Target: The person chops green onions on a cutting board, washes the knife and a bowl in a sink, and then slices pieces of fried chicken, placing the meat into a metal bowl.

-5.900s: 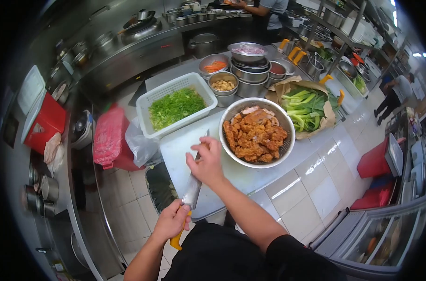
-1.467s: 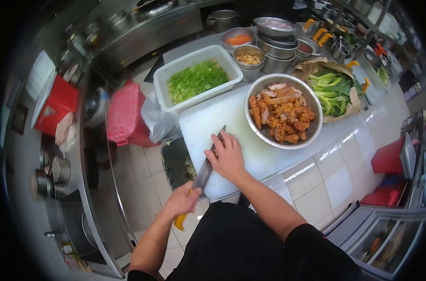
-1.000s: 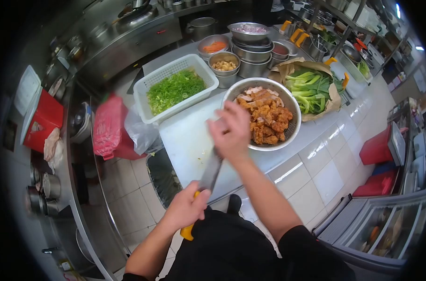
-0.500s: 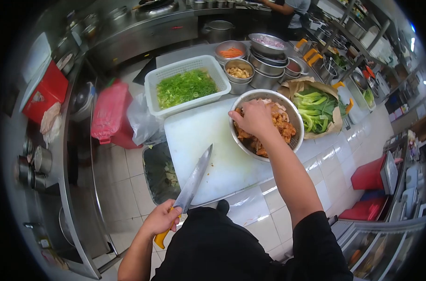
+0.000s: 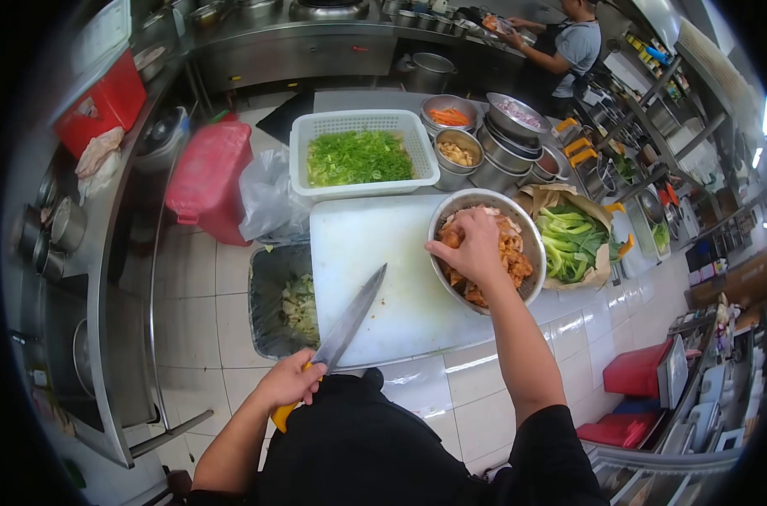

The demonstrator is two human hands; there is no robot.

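My left hand (image 5: 292, 381) is closed around the yellow handle of a large kitchen knife (image 5: 354, 316), its blade slanting up and right over the white cutting board (image 5: 400, 325). At the board's right side stands a round metal bowl (image 5: 531, 293) filled with reddish-brown marinated meat (image 5: 512, 253). My right hand (image 5: 476, 246) reaches into this bowl, its fingers curled round a piece of meat, the fingertips partly hidden. A few small crumbs lie beside the blade.
Behind the board stands a white basket (image 5: 362, 191) of chopped greens. Stacked metal bowls (image 5: 451, 160) are at the back right, beside leafy greens (image 5: 569, 240) in brown paper. A black-lined bin (image 5: 265, 295) holds scraps at the left. Another person (image 5: 569, 55) works at the back.
The view has turned, bringing more of the person at the back into sight. My right hand's fingers have curled more over the meat. The knife stays in my left hand.
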